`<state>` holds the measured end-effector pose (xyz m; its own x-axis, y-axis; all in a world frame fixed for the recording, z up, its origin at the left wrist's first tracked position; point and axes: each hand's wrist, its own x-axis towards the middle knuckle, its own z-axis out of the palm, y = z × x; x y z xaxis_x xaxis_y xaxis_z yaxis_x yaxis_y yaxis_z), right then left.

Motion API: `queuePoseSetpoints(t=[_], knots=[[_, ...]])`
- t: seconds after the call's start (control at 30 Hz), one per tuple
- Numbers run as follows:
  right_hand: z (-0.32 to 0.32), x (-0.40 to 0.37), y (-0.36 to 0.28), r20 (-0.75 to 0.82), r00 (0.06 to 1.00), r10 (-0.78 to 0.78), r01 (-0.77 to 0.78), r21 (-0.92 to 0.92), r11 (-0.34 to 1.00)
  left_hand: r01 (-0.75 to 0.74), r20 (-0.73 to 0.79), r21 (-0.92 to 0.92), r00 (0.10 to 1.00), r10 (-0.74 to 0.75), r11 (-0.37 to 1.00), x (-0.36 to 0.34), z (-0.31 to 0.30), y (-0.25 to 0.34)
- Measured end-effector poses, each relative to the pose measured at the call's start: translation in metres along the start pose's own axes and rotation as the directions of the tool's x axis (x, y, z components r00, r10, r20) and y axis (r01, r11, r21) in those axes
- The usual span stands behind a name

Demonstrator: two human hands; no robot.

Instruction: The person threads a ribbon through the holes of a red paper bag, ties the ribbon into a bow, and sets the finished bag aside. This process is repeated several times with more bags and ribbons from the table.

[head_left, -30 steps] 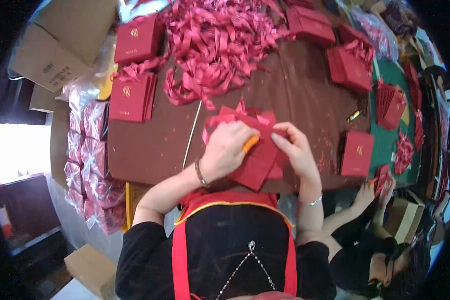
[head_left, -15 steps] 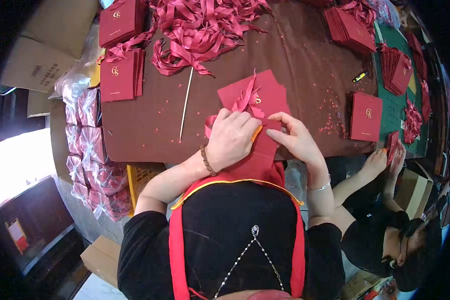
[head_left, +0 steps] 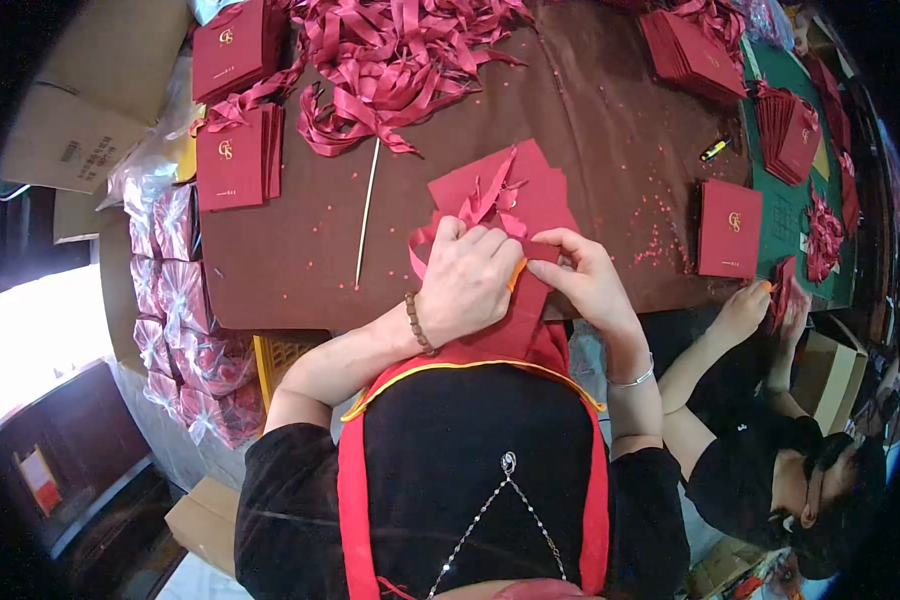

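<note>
My left hand [head_left: 465,275], with a beaded bracelet at its wrist, is closed over the upper left part of a red card bag [head_left: 520,322]. An orange item [head_left: 517,272] shows at its finger edge. My right hand [head_left: 587,283] pinches the bag's upper right edge between thumb and forefinger. The bag stands near the table's front edge, close to my apron. Just beyond my hands lie more red bags [head_left: 543,178], fanned out, with a pink-red ribbon [head_left: 487,203] across them.
A heap of ribbons [head_left: 390,70] and a thin stick [head_left: 368,215] lie on the brown table [head_left: 300,245]. Stacked red bags [head_left: 232,160] stand left, others [head_left: 730,228] right. A co-worker's hand [head_left: 743,312] holds a red piece at right. Plastic-wrapped bundles [head_left: 183,290] are at left.
The view has shifted slightly. My hands stay at the bag's top edge with almost the same grip. The co-worker's hands have moved slightly.
</note>
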<state>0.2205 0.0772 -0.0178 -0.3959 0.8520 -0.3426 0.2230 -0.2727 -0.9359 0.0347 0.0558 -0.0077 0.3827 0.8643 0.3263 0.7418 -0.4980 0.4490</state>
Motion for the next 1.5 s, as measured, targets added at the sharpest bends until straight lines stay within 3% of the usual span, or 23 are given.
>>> queuePoseSetpoints(t=[0.73,0.77,0.87,0.9,0.97,1.03,1.07,1.13,1.17,1.27,1.33,1.4,1.5], knots=[[0.011,-0.005,0.0,-0.019,0.997,0.071,-0.068,0.131,0.989,0.113,0.05,-0.112,0.993,-0.108,0.987,-0.003,-0.008,-0.006],[0.011,-0.007,-0.005,-0.015,0.984,0.178,-0.174,0.159,0.972,0.1,0.029,-0.117,0.995,-0.097,0.988,-0.002,-0.007,-0.005],[0.006,-0.007,0.0,0.025,0.999,0.03,-0.033,0.122,0.992,0.076,0.024,-0.158,0.997,-0.073,0.984,0.001,-0.012,-0.003],[0.006,-0.008,0.001,0.042,0.996,0.075,-0.081,0.176,0.981,0.066,0.008,-0.168,0.998,-0.065,0.984,0.003,-0.013,-0.002],[0.002,-0.013,-0.018,0.067,0.993,0.097,-0.103,0.088,0.991,0.057,-0.008,-0.165,0.998,-0.059,0.985,0.005,-0.013,-0.002],[0.003,-0.011,-0.007,0.047,0.999,0.002,-0.007,0.118,0.993,0.043,0.006,-0.158,0.999,-0.043,0.986,0.004,-0.011,-0.004],[0.003,-0.011,-0.007,0.027,1.0,-0.004,0.002,0.083,0.997,0.046,0.054,-0.177,0.998,-0.037,0.983,0.003,-0.011,-0.004],[0.003,-0.011,-0.011,-0.032,0.994,-0.1,0.094,-0.159,0.983,0.057,0.107,-0.212,0.994,-0.035,0.976,0.002,-0.011,-0.002],[0.004,-0.012,-0.017,-0.049,0.997,-0.056,0.044,-0.219,0.975,0.064,0.122,-0.219,0.992,-0.037,0.974,0.002,-0.011,-0.002],[0.008,-0.003,0.009,-0.067,0.902,-0.426,0.36,-0.426,0.83,0.075,0.123,-0.226,0.991,-0.048,0.971,0.001,-0.01,-0.002],[0.005,-0.012,-0.028,-0.03,0.999,-0.044,0.035,-0.236,0.971,0.064,0.119,-0.222,0.992,-0.038,0.973,0.001,-0.011,-0.002],[0.005,-0.008,-0.024,-0.034,0.998,-0.055,0.045,-0.255,0.966,0.072,0.12,-0.233,0.992,-0.045,0.97,0.002,-0.013,-0.001],[0.008,0.0,-0.01,0.014,0.963,-0.27,0.265,-0.241,0.934,0.105,0.131,-0.253,0.989,-0.074,0.962,0.003,-0.013,-0.003]])
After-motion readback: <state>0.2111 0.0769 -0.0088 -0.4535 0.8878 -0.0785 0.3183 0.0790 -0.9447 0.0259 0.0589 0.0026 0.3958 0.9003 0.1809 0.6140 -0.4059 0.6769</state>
